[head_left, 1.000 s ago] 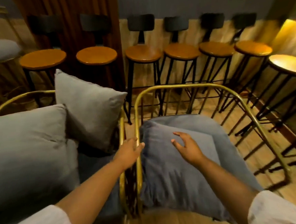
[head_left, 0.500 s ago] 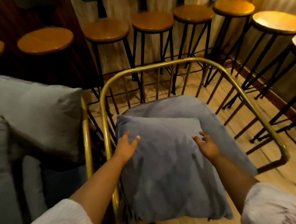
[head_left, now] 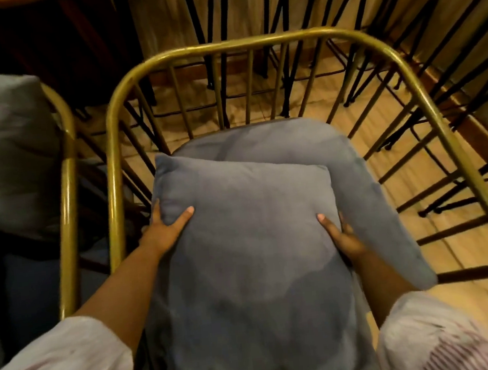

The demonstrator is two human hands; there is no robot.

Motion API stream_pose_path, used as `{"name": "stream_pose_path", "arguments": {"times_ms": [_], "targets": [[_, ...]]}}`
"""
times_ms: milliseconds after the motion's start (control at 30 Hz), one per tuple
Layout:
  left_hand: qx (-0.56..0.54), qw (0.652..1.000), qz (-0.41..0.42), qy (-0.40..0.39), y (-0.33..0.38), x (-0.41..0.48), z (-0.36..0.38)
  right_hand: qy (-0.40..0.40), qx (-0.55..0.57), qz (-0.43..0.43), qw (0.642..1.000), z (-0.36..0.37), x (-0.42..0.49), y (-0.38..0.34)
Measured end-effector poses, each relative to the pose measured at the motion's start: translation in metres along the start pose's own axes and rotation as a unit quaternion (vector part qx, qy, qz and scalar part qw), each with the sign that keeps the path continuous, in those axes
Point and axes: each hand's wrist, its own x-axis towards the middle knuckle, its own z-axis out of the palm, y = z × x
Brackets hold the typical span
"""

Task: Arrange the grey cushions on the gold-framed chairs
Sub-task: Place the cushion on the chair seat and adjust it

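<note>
Both my hands now clamp square grey velvet cushion point(head_left: 250, 261): left hand point(head_left: 166, 231), right hand point(head_left: 342, 239), fingers wrapping side edges. Cushion lies on gold-framed metal chair point(head_left: 253, 42) seat; lift ready.

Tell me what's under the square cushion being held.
Under the square cushion lies the chair's grey seat pad, showing beyond it and to the right. The pad's near part is covered.

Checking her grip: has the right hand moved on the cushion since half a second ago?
Yes. The right hand now grips the cushion at its right edge.
</note>
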Motion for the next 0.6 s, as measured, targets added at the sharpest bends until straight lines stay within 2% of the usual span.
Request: {"name": "stream_pose_path", "arguments": {"times_ms": [133,300,433,600], "targets": [[0.009,1.0,0.0,-0.002,0.005,-0.006,0.003,-0.007,0.043,-0.01,0.999,-0.007,0.005,0.003],[-0.001,1.0,0.001,0.0,0.023,-0.034,0.005,-0.018,0.043,0.01,0.999,-0.027,-0.006,-0.019],[-0.052,0.999,0.0,-0.008,0.038,-0.056,0.025,-0.024,0.03,-0.063,0.997,-0.064,-0.009,-0.046],[-0.119,0.993,0.007,0.0,0.049,-0.064,0.061,-0.028,0.058,-0.095,0.993,-0.103,-0.002,-0.076]]}}
